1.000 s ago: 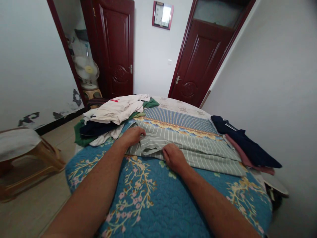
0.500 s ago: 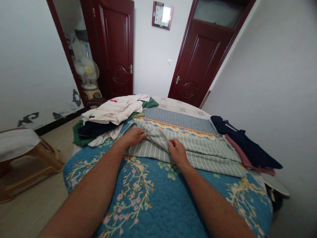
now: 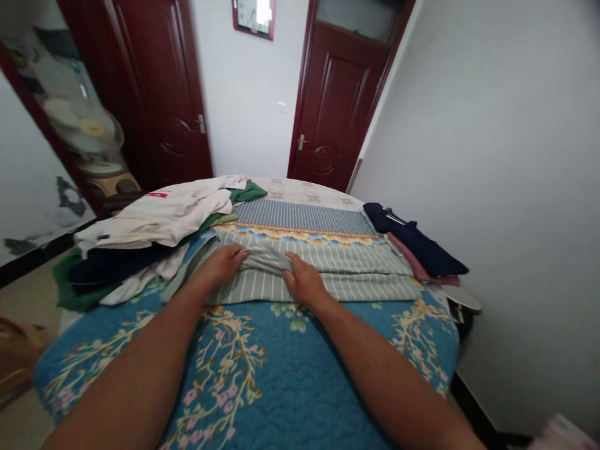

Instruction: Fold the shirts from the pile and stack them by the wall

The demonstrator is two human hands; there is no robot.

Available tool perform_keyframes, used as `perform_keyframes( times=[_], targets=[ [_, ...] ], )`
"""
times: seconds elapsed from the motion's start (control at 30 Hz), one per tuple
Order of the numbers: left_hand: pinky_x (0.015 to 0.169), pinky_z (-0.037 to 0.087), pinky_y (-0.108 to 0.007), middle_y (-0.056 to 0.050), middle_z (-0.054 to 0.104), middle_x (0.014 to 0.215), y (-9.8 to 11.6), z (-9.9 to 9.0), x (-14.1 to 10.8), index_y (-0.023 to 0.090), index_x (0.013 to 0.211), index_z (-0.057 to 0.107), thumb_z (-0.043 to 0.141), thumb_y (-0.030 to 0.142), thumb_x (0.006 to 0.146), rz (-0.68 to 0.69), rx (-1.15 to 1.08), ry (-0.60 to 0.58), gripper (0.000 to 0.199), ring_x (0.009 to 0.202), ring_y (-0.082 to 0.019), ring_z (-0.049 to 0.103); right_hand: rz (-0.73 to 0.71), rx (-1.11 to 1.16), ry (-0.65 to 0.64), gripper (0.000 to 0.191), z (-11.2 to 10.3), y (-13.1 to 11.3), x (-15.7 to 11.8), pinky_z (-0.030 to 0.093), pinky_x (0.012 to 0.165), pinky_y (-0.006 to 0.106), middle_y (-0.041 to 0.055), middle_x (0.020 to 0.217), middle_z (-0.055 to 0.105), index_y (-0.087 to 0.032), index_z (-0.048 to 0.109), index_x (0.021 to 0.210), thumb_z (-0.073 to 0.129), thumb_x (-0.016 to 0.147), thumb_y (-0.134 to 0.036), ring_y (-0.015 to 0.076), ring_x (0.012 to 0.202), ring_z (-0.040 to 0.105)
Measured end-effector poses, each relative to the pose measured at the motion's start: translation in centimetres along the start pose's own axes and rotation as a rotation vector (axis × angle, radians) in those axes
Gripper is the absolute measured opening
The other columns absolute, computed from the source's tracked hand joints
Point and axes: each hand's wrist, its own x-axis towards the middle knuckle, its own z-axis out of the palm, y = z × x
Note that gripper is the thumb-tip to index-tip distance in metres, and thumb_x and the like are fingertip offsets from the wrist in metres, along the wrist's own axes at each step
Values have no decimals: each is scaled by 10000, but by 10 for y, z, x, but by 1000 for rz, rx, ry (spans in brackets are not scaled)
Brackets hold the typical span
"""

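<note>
A grey-green garment with white stripes [image 3: 360,286] lies across the round table, laid lengthwise in a folded strip. My left hand [image 3: 227,262] pinches its upper layer near the left end. A little to the right, my right hand [image 3: 302,278] grips the same layer, and the cloth between the two hands is bunched. Beyond it lies a blue striped cloth [image 3: 300,217], with a gold flowered border [image 3: 309,236] between them.
A loose pile of clothes, with a white shirt [image 3: 164,212] on top, lies at the left. Folded navy [image 3: 417,244] and pink [image 3: 412,262] garments lie at the right. A blue flowered cover [image 3: 304,369] is on the near side.
The view has turned to the right, so things appear further left. My right hand's fingers now spread over the cloth more, and the striped garment's left end shows more.
</note>
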Motion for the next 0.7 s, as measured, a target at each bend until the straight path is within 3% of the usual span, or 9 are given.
perform_keyframes(
  times=[0.17, 0.27, 0.33, 0.4, 0.53, 0.63, 0.7],
  targets=[
    [843, 513, -369, -108, 777, 1017, -13, 6, 10, 208, 1051, 696, 419, 515, 973, -46, 54, -20, 421, 956, -285, 716, 38, -37, 6, 526, -22, 14, -2, 499, 988, 348, 121, 1235, 769, -204, 551, 1528, 629, 1034, -368, 247, 1134, 699],
    [876, 535, -415, -125, 782, 1009, -4, 5, 7, 190, 1222, 685, 418, 473, 989, -81, 182, 63, 454, 983, -318, 726, 61, -130, 38, 344, -33, 19, -11, 501, 950, 354, 136, 1140, 765, -169, 679, 1304, 600, 1040, -374, 257, 1091, 684],
    [948, 537, -446, -139, 778, 1088, 9, 2, 3, 185, 1293, 671, 428, 425, 990, 20, 238, 182, 457, 1067, -328, 716, 39, -199, 15, 265, -39, 20, -19, 504, 942, 363, 147, 1109, 762, -166, 731, 1129, 577, 1038, -361, 267, 1077, 678],
    [1043, 513, -464, -144, 756, 1222, 28, 1, -2, 206, 1305, 687, 468, 402, 983, 209, 248, 226, 436, 1181, -325, 683, -14, -243, -29, 241, -43, 21, -26, 504, 959, 374, 150, 1109, 762, -172, 752, 1043, 575, 1020, -333, 272, 1078, 674],
    [1086, 486, -472, -111, 748, 1289, 70, 11, -12, 279, 1268, 747, 615, 380, 954, 511, 264, 12, 355, 1238, -323, 644, -55, -222, -77, 213, -53, 26, -37, 491, 1016, 373, 140, 1165, 761, -179, 764, 1069, 608, 988, -299, 260, 1120, 667],
    [1030, 496, -465, -101, 765, 1237, 88, 26, -18, 293, 1235, 773, 634, 306, 956, 564, 350, -94, 312, 1202, -325, 650, -20, -169, -71, 219, -63, 38, -45, 473, 1058, 362, 131, 1216, 754, -186, 768, 1114, 633, 973, -285, 248, 1170, 656],
    [1011, 493, -468, -105, 768, 1231, 90, 34, -18, 291, 1241, 775, 582, 268, 988, 531, 406, -73, 319, 1209, -330, 649, 17, -148, -52, 241, -70, 51, -51, 464, 1076, 360, 125, 1237, 751, -193, 773, 1147, 643, 974, -299, 244, 1193, 652]
  ],
)
